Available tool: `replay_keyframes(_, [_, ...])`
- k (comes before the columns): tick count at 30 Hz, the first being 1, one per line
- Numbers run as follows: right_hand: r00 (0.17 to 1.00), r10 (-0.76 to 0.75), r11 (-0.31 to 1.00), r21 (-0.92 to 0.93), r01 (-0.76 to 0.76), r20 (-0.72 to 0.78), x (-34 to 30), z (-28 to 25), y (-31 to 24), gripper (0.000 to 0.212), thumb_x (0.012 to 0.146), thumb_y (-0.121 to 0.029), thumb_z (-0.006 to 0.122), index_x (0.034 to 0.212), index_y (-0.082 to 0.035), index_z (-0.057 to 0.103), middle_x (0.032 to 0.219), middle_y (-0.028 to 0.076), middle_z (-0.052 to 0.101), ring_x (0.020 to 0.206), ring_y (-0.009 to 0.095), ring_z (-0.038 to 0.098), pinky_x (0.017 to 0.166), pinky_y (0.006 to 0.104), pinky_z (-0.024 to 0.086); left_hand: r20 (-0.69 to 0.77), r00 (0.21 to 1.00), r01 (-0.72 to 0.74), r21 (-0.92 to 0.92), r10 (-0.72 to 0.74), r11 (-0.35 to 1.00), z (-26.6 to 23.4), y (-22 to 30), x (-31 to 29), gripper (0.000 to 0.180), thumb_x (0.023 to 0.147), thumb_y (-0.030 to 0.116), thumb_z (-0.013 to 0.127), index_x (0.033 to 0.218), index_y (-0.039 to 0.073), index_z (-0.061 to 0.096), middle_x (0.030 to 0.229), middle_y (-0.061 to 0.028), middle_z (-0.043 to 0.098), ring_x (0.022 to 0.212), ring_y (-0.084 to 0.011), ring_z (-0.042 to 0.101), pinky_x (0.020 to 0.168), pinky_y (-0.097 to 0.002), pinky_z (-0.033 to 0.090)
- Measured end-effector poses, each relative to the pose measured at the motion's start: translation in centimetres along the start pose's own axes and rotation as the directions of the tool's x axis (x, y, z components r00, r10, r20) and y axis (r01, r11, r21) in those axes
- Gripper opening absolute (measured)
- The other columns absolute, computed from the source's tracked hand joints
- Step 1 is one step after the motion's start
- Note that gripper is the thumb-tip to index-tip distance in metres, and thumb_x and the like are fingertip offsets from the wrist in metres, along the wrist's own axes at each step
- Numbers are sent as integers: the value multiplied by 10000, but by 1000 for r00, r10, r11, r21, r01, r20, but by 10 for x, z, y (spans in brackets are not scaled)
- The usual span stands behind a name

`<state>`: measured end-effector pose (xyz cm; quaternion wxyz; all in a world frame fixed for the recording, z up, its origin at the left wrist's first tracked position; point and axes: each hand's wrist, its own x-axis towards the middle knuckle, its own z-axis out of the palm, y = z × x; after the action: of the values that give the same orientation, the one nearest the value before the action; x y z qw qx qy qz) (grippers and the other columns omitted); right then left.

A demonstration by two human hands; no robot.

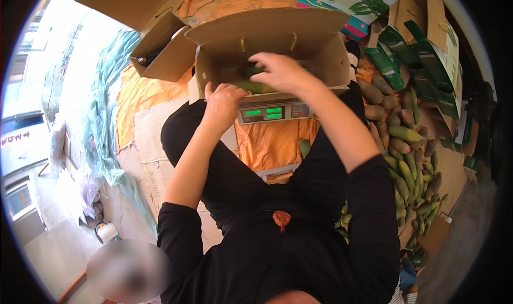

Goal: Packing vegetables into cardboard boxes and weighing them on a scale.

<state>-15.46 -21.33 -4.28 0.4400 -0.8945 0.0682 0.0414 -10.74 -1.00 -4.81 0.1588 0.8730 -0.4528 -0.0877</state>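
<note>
An opened cardboard box [214,79] stands in front of me on a scale [278,113] with a lit green display. My left hand [223,103] is closed over the near left rim of the box. Over the box's inside hovers my right hand [280,73], slightly smeared by motion. Its thumb and fingers are apart, with no item plainly between them. Just below it, a long green vegetable [254,87] lies inside along the near wall. Something dark sits deeper in the box by the right fingertips, too unclear to name.
At right lies a pile of brownish tubers [371,93] and long green vegetables [409,170]. Folded green cartons [430,74] stand behind it. Another cardboard box [160,58] is at the back left. Orange sheeting [267,143] covers the floor beneath the scale; teal plastic [107,127] hangs at left.
</note>
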Motion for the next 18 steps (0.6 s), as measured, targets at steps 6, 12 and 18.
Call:
replay_keyframes(6, [898, 115, 918, 391, 67, -425, -115, -87, 33, 345, 870, -108, 611, 1203, -38, 554, 1071, 87, 612, 978, 156, 582, 873, 284, 454, -3, 1000, -1, 46, 2, 999, 4, -6, -4, 170, 812, 57, 578, 946, 115, 665, 916, -34, 636, 1005, -245, 559, 1026, -561, 273])
replay_keyframes(12, [642, 516, 851, 256, -458, -567, -271, -42, 218, 286, 872, -96, 608, 1148, -25, 584, 1027, 87, 635, 960, 173, 600, 863, 301, 466, -3, 999, -44, 34, 45, 998, 14, 1, 6, 204, 796, 23, 563, 937, 126, 667, 924, -37, 640, 1012, -246, 562, 1020, -553, 281])
replay_keyframes(18, [549, 681, 679, 137, -721, -484, -357, 88, 259, 316, 775, -136, 655, 1069, -25, 625, 914, 175, 670, 846, 308, 652, 775, 384, 502, -35, 997, -66, 66, 68, 996, 6, -13, 3, 234, 779, 15, 550, 961, 119, 655, 930, -55, 633, 989, -265, 572, 988, -499, 316])
